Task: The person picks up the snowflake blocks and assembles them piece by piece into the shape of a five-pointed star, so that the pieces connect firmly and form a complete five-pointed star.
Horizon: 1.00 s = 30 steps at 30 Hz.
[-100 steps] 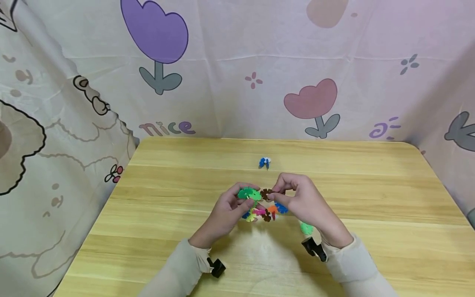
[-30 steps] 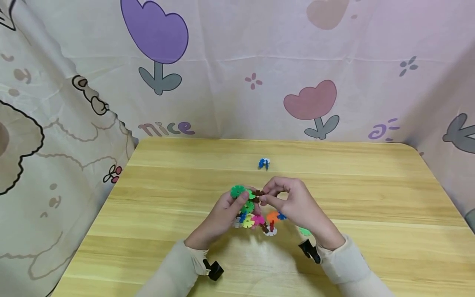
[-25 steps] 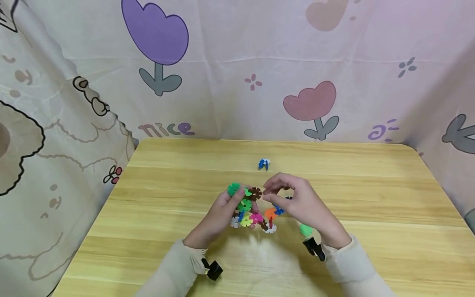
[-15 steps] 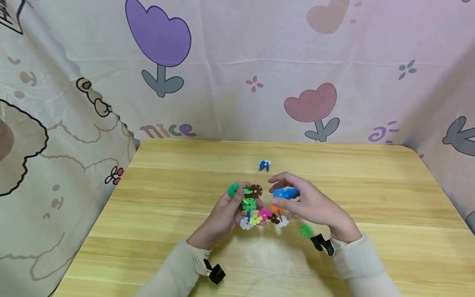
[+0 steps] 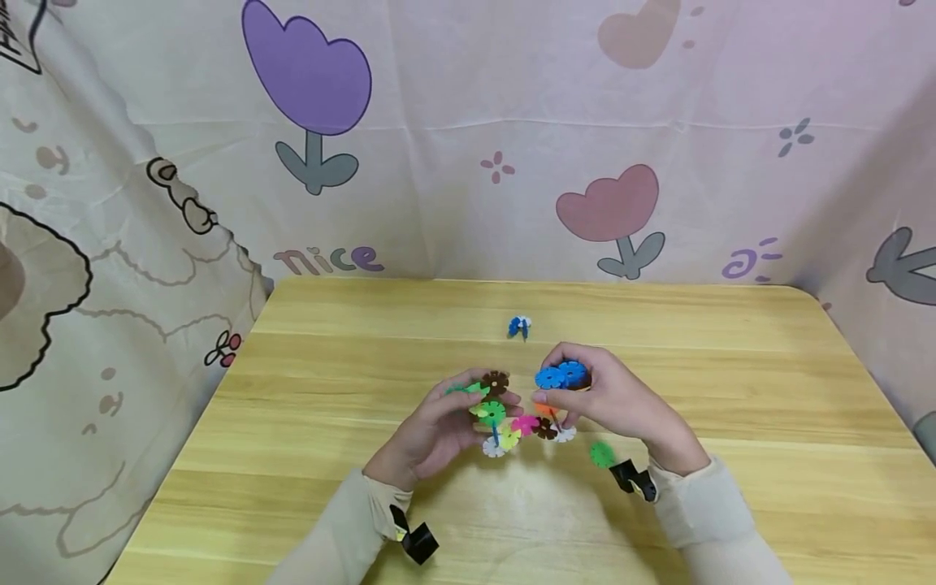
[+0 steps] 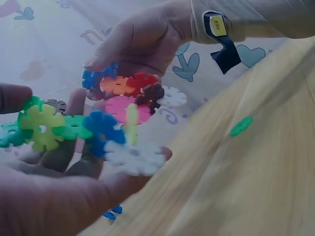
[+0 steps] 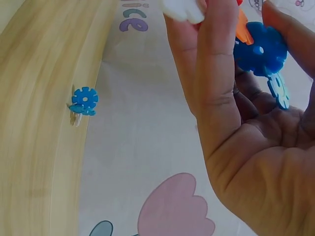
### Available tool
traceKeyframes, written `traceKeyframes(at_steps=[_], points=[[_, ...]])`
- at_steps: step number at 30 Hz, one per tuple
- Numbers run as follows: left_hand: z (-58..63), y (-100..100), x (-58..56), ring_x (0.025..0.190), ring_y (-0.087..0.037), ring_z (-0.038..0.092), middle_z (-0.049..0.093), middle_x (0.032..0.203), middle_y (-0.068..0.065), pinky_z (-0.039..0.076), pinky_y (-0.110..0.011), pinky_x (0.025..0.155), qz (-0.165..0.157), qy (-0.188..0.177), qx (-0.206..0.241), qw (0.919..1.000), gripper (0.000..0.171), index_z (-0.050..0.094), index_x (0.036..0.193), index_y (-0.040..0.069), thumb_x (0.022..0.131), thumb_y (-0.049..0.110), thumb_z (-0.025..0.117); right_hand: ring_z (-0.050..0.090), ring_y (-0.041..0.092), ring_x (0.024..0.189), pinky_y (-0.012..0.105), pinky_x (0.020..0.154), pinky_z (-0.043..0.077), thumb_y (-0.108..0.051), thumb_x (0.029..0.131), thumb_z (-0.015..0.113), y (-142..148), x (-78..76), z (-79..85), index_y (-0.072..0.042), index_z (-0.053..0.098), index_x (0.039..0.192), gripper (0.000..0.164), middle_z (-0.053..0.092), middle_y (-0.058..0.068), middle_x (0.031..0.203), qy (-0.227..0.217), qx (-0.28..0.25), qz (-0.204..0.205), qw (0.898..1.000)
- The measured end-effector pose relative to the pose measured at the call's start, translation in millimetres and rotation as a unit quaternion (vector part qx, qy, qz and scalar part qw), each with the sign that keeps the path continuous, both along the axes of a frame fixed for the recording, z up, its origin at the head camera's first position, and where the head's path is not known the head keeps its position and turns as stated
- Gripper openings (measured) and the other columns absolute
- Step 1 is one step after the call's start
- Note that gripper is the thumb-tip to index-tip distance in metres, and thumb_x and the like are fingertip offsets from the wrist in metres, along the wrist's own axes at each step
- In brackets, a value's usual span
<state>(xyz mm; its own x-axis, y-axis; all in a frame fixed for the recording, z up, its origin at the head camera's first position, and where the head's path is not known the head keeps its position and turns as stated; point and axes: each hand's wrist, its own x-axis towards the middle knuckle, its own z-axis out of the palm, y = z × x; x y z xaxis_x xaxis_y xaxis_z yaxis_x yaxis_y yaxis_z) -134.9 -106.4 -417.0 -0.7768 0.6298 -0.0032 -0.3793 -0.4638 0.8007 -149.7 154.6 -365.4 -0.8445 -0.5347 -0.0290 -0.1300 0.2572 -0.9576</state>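
Note:
A chain of interlocking snowflake discs spans both hands, held above the table, with a pink disc near its middle. My left hand pinches its left end at the green discs, thumb on top; a brown disc sticks up there. In the left wrist view a yellow disc, a blue disc and a white disc lie over the palm and fingers. My right hand grips the other end, thumb and fingers around the blue discs beside an orange one. Its fingers partly hide the joints.
A small joined piece of blue and white discs stands farther back on the wooden table. One loose green disc lies near the right wrist. A printed cloth hangs behind the table.
My right hand has left the brown disc beside the left hand and moved to the blue discs at the chain's right end. Those blue discs are raised and turned face up.

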Motion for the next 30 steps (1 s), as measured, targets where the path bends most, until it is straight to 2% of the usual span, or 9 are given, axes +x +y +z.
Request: traceKeyframes(at_steps=[2, 5, 10, 13, 17, 22, 27, 30], points=[[-0.9, -0.4, 0.4, 0.113, -0.027, 0.069, 0.073, 0.115, -0.008, 0.056, -0.044, 0.098, 0.012, 0.005, -0.017, 0.9998, 0.028, 0.063, 0.127, 0.01, 0.105, 0.011, 0.046, 0.066, 0.029, 0.06, 0.043, 0.056, 0.063, -0.011, 0.094, 0.078, -1.7, 1.0, -1.1, 0.0, 0.062, 0.105, 0.023, 0.061, 0.014, 0.083, -0.004, 0.006, -0.004, 1.0], [-2.1, 2.5, 1.3, 0.102, -0.025, 0.074, 0.075, 0.103, -0.007, 0.059, -0.044, 0.094, 0.055, 0.007, -0.052, 0.9971, 0.02, 0.065, 0.118, 0.009, 0.106, 0.012, 0.05, 0.066, 0.03, 0.061, 0.043, 0.055, 0.063, -0.013, 0.093, 0.079, -5.5, 2.9, -3.7, -0.001, 0.063, 0.104, 0.023, 0.062, 0.014, 0.082, -0.009, 0.017, -0.011, 1.0], [-2.7, 10.4, 4.5, 0.084, -0.019, 0.075, 0.074, 0.089, -0.005, 0.063, -0.039, 0.084, 0.125, 0.006, -0.119, 0.985, 0.013, 0.066, 0.112, 0.004, 0.104, 0.014, 0.064, 0.066, 0.028, 0.06, 0.042, 0.055, 0.063, -0.017, 0.094, 0.079, -12.4, 4.5, -8.9, -0.002, 0.064, 0.104, 0.024, 0.063, 0.012, 0.082, -0.007, 0.033, -0.012, 0.999], [-4.1, 11.5, 5.5, 0.079, -0.019, 0.074, 0.073, 0.088, -0.009, 0.064, -0.038, 0.08, 0.16, 0.025, -0.145, 0.9761, 0.021, 0.065, 0.113, -0.004, 0.102, 0.012, 0.068, 0.066, 0.028, 0.059, 0.043, 0.055, 0.063, -0.017, 0.094, 0.079, -14.8, 4.1, -9.7, -0.003, 0.064, 0.106, 0.024, 0.063, 0.012, 0.084, -0.001, 0.034, -0.007, 0.999], [-6.3, 10.6, 4.4, 0.076, -0.022, 0.074, 0.073, 0.089, -0.014, 0.065, -0.037, 0.075, 0.198, 0.067, -0.154, 0.9658, 0.027, 0.062, 0.115, -0.012, 0.099, 0.008, 0.07, 0.067, 0.029, 0.062, 0.044, 0.057, 0.063, -0.016, 0.093, 0.08, -16.3, 1.8, -9.2, -0.003, 0.064, 0.108, 0.026, 0.065, 0.013, 0.086, 0.004, 0.027, 0.003, 1.0], [-7.8, 10.1, 3.9, 0.073, -0.023, 0.074, 0.074, 0.086, -0.014, 0.065, -0.038, 0.074, 0.2, 0.105, -0.139, 0.964, 0.018, 0.063, 0.108, -0.013, 0.099, 0.002, 0.068, 0.068, 0.032, 0.066, 0.044, 0.058, 0.063, -0.014, 0.094, 0.079, -15.1, 0.3, -8.1, -0.001, 0.063, 0.112, 0.027, 0.066, 0.013, 0.089, 0.0, 0.012, 0.021, 1.0], [-6.9, 8.7, 4.3, 0.075, -0.022, 0.074, 0.075, 0.086, -0.012, 0.065, -0.034, 0.072, 0.172, 0.125, -0.125, 0.9689, 0.017, 0.061, 0.107, -0.015, 0.099, -0.002, 0.066, 0.066, 0.038, 0.069, 0.047, 0.057, 0.063, -0.011, 0.095, 0.077, -12.5, -0.3, -7.3, -0.001, 0.063, 0.115, 0.027, 0.066, 0.015, 0.091, 0.004, 0.001, 0.026, 1.0], [-6.4, 8.1, 3.8, 0.078, -0.023, 0.075, 0.075, 0.087, -0.012, 0.065, -0.034, 0.073, 0.159, 0.137, -0.119, 0.9705, 0.017, 0.06, 0.107, -0.016, 0.099, -0.002, 0.066, 0.066, 0.037, 0.068, 0.047, 0.057, 0.062, -0.012, 0.099, 0.073, -11.1, -0.4, -7.3, -0.001, 0.063, 0.119, 0.025, 0.066, 0.016, 0.091, 0.001, -0.001, 0.027, 1.0]])
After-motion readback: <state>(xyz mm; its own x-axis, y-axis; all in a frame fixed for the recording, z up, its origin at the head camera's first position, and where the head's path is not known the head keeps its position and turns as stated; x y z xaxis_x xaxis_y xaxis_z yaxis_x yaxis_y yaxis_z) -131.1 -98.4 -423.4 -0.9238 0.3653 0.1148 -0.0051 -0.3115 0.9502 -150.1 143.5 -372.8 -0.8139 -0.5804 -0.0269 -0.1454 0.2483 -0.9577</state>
